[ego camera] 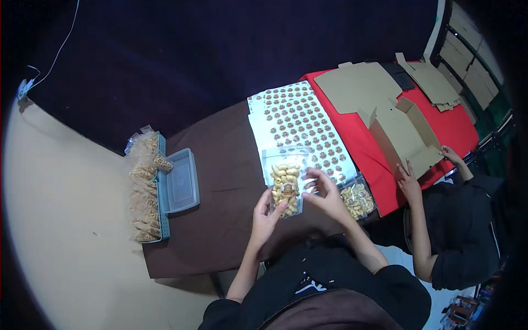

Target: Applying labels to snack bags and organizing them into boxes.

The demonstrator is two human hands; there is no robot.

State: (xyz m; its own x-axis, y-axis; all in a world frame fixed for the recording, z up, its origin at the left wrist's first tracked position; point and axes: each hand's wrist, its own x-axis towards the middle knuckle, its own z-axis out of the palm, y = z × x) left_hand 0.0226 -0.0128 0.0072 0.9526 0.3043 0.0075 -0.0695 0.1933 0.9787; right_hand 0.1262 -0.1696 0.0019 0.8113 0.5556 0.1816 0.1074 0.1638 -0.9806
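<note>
A clear zip pouch of pale curved snacks (284,173), with a round printed sticker on its front, is held above the brown-covered table. My left hand (266,216) grips its lower left side, thumb on the front near the sticker. My right hand (326,194) is beside the pouch's right edge with the fingers curled apart; whether the fingertips touch it is unclear. Behind the pouch lie white sheets of round stickers (305,123), partly covered by it. Another clear bag of snacks (358,200) lies right of my right hand, at the table's front edge.
At the left stand blue baskets (164,225) filled with snack bags (144,198), beside a translucent plastic container (181,181). On the red cloth (371,185) at the right, a co-worker's hands (410,185) touch an open cardboard box (412,136). Flat cardboard pieces (359,86) lie behind it.
</note>
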